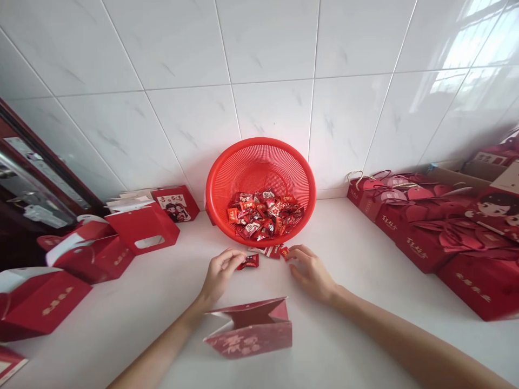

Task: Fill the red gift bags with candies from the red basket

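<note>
My left hand [221, 272] is closed, its thumb and fingers pinched at the end of a dark red wrapped candy [248, 262] on the white counter. Across from it, my right hand [311, 272] is curled with its fingertips at a small bright red candy [284, 252]. More wrapped candies [267, 250] lie between the two hands, under the basket's rim. A red plastic basket [261, 142] leans tilted against the wall, with a heap of red candies [265, 216] in its lower part. Nearer to me, between my forearms, an open-topped red paper box [253, 340] stands upright.
Several red gift boxes [421, 246] with ribbons and handles stand in rows at the right. At the left are open red boxes [52, 302] and a red box with a window [144, 229]. A dark-framed object [36, 178] leans at the far left. A tiled wall [271, 108] rises behind.
</note>
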`<state>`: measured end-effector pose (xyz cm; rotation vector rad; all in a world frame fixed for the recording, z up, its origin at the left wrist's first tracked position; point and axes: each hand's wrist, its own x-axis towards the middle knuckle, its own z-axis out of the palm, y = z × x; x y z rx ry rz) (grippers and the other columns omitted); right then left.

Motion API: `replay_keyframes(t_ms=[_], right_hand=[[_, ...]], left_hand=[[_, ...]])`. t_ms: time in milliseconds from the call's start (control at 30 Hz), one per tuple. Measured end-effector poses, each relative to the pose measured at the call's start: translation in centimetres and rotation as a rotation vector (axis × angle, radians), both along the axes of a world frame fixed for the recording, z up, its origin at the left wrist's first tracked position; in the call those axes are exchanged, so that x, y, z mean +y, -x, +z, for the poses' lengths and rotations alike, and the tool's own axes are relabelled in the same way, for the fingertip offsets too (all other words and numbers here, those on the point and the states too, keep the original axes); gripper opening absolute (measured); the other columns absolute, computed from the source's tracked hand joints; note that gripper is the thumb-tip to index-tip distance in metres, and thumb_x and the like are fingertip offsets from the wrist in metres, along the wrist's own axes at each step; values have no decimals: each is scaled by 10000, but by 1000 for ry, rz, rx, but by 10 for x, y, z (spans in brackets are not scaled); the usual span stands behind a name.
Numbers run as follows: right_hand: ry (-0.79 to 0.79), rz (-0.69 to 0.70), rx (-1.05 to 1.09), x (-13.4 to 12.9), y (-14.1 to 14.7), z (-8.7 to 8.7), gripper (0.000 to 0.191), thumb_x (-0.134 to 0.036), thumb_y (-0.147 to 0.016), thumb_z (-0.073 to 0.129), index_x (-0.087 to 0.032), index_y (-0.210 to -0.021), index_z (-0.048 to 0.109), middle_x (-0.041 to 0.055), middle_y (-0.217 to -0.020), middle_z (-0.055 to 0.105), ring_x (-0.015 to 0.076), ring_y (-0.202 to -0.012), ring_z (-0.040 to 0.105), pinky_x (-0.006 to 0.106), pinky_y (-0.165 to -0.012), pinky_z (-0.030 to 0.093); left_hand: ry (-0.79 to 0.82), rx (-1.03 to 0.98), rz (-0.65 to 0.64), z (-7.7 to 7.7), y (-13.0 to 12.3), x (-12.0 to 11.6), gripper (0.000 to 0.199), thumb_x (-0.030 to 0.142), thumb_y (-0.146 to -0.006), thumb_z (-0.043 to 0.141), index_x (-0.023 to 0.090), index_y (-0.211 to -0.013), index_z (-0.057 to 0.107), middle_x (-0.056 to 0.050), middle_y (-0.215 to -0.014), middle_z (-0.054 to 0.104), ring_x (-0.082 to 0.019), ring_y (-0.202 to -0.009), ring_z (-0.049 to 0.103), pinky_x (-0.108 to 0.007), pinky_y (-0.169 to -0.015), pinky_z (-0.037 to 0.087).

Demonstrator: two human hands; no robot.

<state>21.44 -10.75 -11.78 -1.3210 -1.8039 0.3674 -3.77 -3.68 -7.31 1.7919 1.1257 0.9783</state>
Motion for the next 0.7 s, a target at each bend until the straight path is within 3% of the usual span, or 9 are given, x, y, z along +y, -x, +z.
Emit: replay_keyframes(t_ms=[133,333,533,700], right_hand=[[-77,-41,5,-2,1,-2,231,-107,-870,497,-226,-1022,624,103,-1145,661,226,-1046,667,377,-911,557],[-315,-203,-189,9,-6,-2,259,-164,-935,479,-221,-1158,597,142,-1244,640,274,-1101,629,424,-900,518],[-408,-385,-388,48,-40,37,349,-144,-925,488,-183,-1244,623,147,-1245,681,325,-1209,552,489,-1024,414],[-296,-225,-567,74,-43,63,448,-8,-842,486,-235,-1149,721,93,-1252,713,321,-1278,516,556,-1142,279]], left_hand=[[-155,79,18,-12,-5,-4,270,455,-853,606,209,-784,694,-66,-862,694,-235,-850,656,-342,-799,541],[-308,154,-138,-17,-18,-2,181,341,-880,592,216,-824,710,-71,-870,675,-225,-835,666,-340,-793,537],[-363,219,-276,-18,-24,-6,111,296,-840,624,244,-837,722,-72,-942,662,-268,-903,680,-381,-823,540],[-372,223,-278,-18,-24,-10,155,272,-867,567,252,-865,721,-70,-970,649,-261,-904,681,-397,-830,547]])
